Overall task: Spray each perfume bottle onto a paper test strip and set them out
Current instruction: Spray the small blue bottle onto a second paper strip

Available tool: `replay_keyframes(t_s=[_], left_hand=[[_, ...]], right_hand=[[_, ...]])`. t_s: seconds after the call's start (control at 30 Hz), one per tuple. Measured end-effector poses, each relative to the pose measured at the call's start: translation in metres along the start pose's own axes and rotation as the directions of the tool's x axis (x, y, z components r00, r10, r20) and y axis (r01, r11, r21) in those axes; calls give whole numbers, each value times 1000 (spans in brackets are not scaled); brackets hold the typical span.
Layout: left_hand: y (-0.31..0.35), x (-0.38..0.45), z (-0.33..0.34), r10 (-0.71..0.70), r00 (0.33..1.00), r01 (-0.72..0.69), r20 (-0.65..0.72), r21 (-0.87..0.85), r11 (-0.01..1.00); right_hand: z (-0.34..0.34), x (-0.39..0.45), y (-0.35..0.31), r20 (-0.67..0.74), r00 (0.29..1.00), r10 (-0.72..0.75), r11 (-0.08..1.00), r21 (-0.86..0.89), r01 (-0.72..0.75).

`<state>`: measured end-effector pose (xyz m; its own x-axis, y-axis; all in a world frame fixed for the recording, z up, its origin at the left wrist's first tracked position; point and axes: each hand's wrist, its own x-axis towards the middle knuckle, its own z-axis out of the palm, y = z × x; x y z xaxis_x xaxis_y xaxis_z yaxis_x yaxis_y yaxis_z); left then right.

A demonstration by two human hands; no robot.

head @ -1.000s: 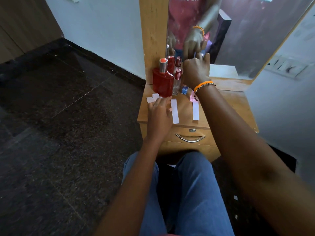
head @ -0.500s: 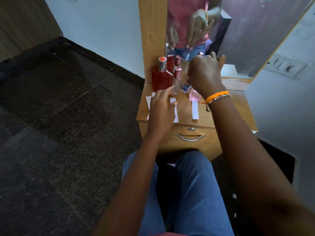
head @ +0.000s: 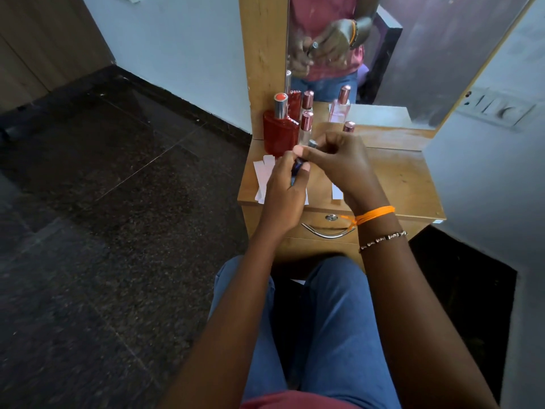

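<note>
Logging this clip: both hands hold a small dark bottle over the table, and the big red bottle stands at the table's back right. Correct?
Not quite. The red bottle stands at the table's back left, as the head view shows. The rest holds: left hand and right hand together hold the small dark bottle over the table.

A small wooden dresser top carries everything — its front edge sits above a drawer with a curved metal handle. Just beyond the two joined hands stands a red flat bottle, and beside it a slim clear bottle with a pink cap. A second pink cap shows behind the knuckles (bottle body hidden). White paper strips lie left of the grip — another strip lies under the right wrist.
</note>
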<state>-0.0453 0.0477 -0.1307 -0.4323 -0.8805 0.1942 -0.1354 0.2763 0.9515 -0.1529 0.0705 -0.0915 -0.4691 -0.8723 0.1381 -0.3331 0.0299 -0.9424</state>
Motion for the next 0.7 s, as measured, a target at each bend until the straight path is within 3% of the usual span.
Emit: replay_keyframes(t_s=[0.07,0.17,0.33,0.43,0.53,0.6,0.63,0.7], left_hand=[[1,-4,2,23,999,-24,-32,-9,1000],[5,-7,3,4,999,-5,-32,-41,999],[5,-8,3,-124,991,134,58,-229,964],[8,-7,-1,-240,948,312,207,-479,820],[2,-6,-10,-205,886,452,417,-676,582],[-4,-8,-14,-184,856,511,482,-739,439],[-7,-9,-16,-198,852,522,485,-752,402],[-13,-9,-21,-243,863,504,442,-735,454]], right_hand=[[3,-7,1,-14,999,35,982,187,-32],[3,-13,3,-11,999,42,942,332,-35],[-5,-14,7,126,991,-38,933,360,-10],[-7,-9,7,166,984,-58,944,330,-1],[-6,-2,6,239,968,-78,924,382,-19],[-11,7,5,195,979,-63,881,471,-37],[-16,12,6,159,986,-45,878,477,-37],[-24,18,13,98,995,-15,935,353,-20]])
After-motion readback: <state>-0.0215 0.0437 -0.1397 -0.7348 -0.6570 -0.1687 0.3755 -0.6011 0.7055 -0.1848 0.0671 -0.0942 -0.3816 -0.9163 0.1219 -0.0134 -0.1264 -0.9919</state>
